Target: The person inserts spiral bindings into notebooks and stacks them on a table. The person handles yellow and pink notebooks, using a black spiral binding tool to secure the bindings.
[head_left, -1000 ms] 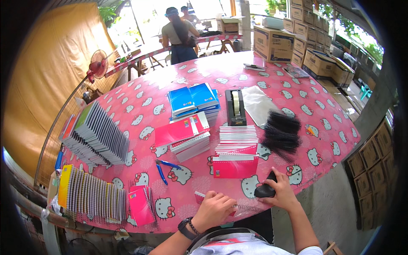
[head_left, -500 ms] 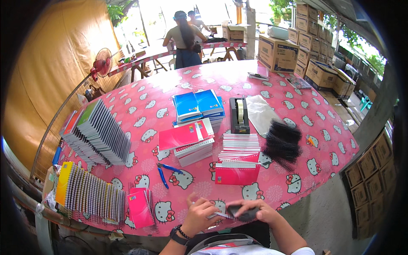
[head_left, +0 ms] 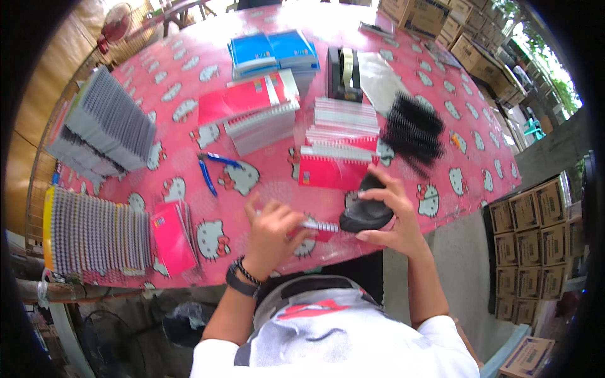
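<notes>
Just below the red notebook stack (head_left: 334, 170), left hand (head_left: 271, 230) fingers pin a small spiral notebook (head_left: 312, 228); right hand (head_left: 387, 217) grips a black tool (head_left: 367, 211) (binding seemingly unfinished).

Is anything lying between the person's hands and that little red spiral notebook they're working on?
Nothing visible does. The left hand already rests on the red spiral notebook at the table's near edge, and the right hand holds a black tool at the end of its wire spiral. The two blue pens lie off to the left.
</notes>
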`<state>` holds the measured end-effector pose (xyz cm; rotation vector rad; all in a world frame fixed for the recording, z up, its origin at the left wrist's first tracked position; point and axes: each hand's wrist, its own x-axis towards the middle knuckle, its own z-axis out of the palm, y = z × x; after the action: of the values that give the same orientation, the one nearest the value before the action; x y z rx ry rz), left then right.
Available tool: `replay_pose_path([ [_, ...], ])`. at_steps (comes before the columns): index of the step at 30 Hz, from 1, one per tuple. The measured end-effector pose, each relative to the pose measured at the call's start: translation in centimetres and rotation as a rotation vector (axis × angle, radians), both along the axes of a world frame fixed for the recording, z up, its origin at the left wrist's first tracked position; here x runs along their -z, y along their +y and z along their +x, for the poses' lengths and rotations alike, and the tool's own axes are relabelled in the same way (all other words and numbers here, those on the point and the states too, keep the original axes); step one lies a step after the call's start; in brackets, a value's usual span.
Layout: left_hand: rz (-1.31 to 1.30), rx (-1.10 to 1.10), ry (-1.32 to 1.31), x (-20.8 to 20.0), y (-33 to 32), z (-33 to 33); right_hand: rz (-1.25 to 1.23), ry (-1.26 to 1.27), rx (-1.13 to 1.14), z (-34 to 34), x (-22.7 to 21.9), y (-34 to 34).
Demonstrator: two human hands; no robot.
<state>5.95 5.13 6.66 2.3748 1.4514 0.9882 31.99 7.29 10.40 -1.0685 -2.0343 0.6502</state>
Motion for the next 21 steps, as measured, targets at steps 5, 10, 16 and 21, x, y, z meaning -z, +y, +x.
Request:
replay_pose_path([
  [5, 0.047, 0.012, 0.012, 0.6, 1.4, 0.5, 0.333, -0.297, 0.017, -2.9, 1.1, -2.4],
  [10, 0.022, 0.031, 0.005, 0.9, 1.8, 0.3, 0.306, -0.413, -0.159, -3.0, 2.1, -3.3],
  [16, 0.092, -0.006, -0.043, 1.0, 1.5, -0.3, 0.419, -0.561, -0.242, -3.7, 2.9, -4.3],
  [21, 0.055, -0.011, -0.059, 1.0, 0.4, -0.6, 0.402, -0.385, -0.081, -3.8, 0.5, -3.4],
])
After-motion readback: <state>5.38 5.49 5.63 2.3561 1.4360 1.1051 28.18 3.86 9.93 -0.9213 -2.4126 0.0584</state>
